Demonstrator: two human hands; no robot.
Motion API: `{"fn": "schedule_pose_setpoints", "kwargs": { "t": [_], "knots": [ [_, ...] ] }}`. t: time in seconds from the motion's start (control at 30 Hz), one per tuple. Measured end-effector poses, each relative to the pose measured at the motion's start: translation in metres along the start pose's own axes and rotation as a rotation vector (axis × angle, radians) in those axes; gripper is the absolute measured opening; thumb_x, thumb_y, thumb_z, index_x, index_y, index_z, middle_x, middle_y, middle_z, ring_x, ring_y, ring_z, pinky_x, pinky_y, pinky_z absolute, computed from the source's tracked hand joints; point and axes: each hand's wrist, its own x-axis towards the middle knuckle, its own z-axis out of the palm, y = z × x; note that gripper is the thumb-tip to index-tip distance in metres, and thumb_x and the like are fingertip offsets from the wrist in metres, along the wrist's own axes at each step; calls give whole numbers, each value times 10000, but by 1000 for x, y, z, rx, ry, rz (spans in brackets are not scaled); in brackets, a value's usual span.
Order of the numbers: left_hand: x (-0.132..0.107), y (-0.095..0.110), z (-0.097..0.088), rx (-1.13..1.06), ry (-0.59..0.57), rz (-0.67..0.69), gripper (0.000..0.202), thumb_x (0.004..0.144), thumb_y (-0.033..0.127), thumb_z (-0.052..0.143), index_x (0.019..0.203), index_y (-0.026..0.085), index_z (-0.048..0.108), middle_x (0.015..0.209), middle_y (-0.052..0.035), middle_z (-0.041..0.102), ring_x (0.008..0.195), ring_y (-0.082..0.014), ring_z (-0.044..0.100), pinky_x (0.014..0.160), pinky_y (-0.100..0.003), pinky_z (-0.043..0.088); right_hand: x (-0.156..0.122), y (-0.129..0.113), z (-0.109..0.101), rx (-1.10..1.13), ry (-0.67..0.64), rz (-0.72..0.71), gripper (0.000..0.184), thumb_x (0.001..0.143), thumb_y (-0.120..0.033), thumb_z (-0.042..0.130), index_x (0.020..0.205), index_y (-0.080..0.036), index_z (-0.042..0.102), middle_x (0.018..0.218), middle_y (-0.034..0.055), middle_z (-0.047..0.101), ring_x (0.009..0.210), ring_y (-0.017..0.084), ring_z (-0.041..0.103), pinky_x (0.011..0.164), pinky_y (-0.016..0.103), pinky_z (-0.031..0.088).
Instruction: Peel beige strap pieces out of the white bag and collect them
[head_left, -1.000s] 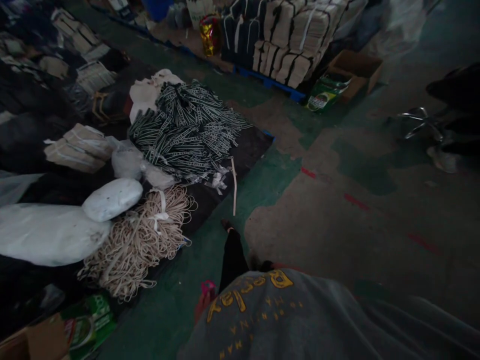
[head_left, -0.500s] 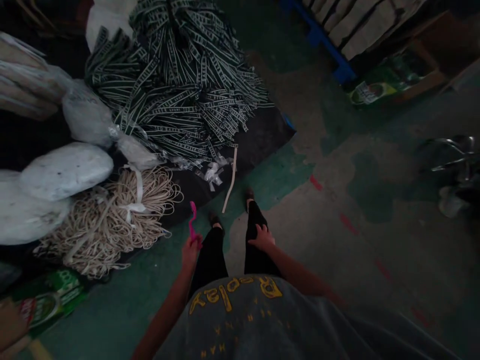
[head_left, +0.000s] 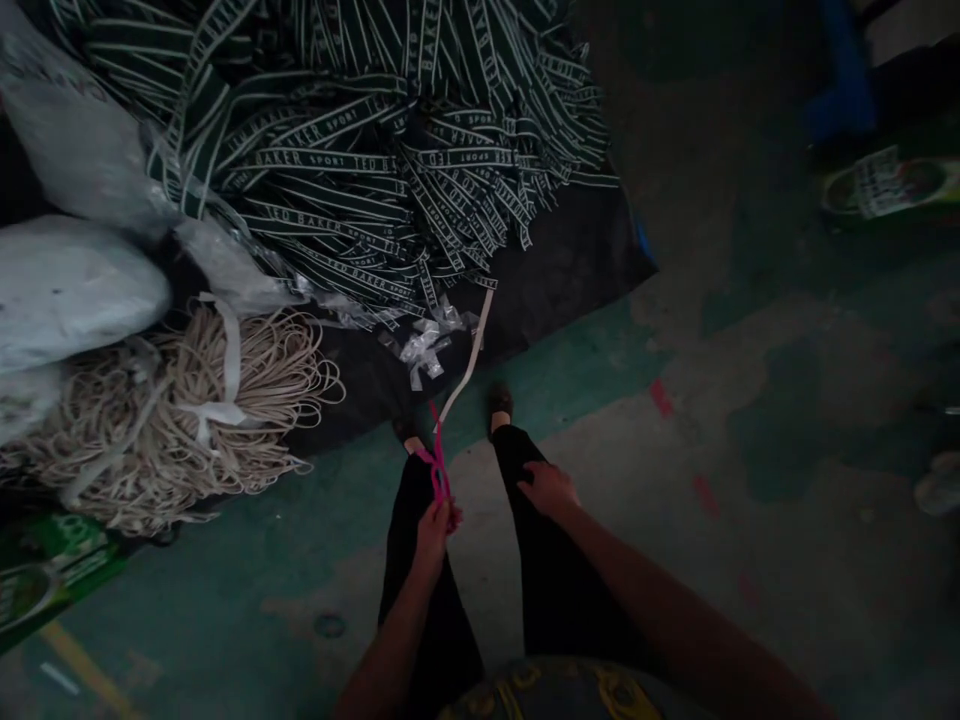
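A bright pink cord (head_left: 439, 465), looped and twisted, rises from the closed fingers of my left hand (head_left: 433, 532). The exact form of the part inside the fist is hidden. Over my right knee is my right hand (head_left: 553, 490), fingers apart and holding nothing. Beyond the pink cord, a pale narrow strip (head_left: 474, 355) runs from the pile of dark green lettered straps (head_left: 330, 160) down towards my feet. Crumpled clear plastic scraps (head_left: 424, 345) lie just left of that strip.
A tied heap of beige cord (head_left: 187, 420) lies at the left, below white plastic-wrapped bundles (head_left: 67, 290). Black sheeting (head_left: 570, 240) lies under the straps. A green printed package (head_left: 60, 570) sits lower left. A blue pallet edge (head_left: 844, 110) shows upper right.
My view has moved closer to the strap pile. My left hand has shifted right with the pink cord, whose tip now overlaps the pale strip's end. My right hand stays by the knee.
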Motion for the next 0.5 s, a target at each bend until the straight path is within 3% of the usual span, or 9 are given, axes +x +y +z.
{"fn": "schedule_pose_setpoints", "kwargs": {
  "t": [0.13, 0.3, 0.4, 0.5],
  "knots": [
    [34, -16, 15, -74, -30, -68, 686, 494, 710, 824, 843, 124, 757, 736, -109, 721, 632, -192, 651, 632, -316, 494, 35, 2, -3, 53, -30, -13, 406, 893, -276, 607, 1284, -185, 667, 1303, 123, 672, 1187, 291, 620, 1019, 363, 441],
    [99, -6, 31, -229, -31, -68, 693, 493, 691, 839, 907, 142, 755, 799, -85, 734, 713, -167, 662, 692, -282, 492, 92, 4, -11, 123, 24, 30, 351, 881, -198, 588, 1212, -202, 705, 1209, 121, 719, 1111, 271, 672, 956, 348, 488],
    [124, 3, 41, -317, -54, -102, 696, 478, 655, 868, 926, 134, 754, 816, -98, 744, 710, -167, 667, 683, -275, 486, 135, -14, -15, 176, 109, 44, 363, 885, -190, 582, 1229, -247, 684, 1176, 104, 730, 1029, 243, 700, 915, 339, 515],
    [129, 8, 48, -409, -115, -170, 685, 482, 614, 890, 949, 132, 755, 822, -106, 753, 709, -177, 681, 668, -274, 490, 190, -50, -28, 243, 240, 11, 408, 946, -258, 536, 1351, -237, 582, 1303, 76, 674, 1053, 206, 691, 940, 327, 514]
  ]
}}
